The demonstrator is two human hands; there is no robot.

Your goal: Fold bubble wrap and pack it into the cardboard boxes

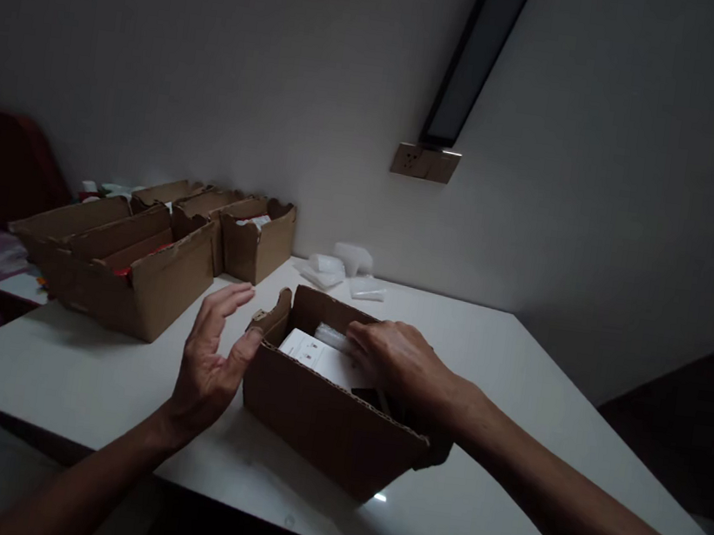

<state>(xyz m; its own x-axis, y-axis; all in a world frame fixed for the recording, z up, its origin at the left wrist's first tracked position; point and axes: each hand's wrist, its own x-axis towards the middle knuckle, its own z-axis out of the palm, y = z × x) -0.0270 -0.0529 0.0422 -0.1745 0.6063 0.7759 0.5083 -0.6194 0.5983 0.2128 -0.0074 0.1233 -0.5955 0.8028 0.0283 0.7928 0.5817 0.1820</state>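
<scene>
An open cardboard box (324, 421) stands near the front of the white table, a white printed carton (319, 356) and a clear plastic packet (333, 336) inside it. My left hand (213, 363) is open at the box's left end, its thumb by the notched rim and its fingers raised. Over the box's right half, my right hand (394, 356) reaches inside with curled fingers close to the packet and the carton. Its fingertips are partly hidden and blurred, so whatever they grip does not show clearly.
Several open cardboard boxes (150, 284) stand at the table's left, some with red items inside. Clear plastic pouches (323, 270) lie by the wall. A socket plate (424, 163) is on the wall below a dark framed panel (480, 56). The white table (513, 385) ends at right.
</scene>
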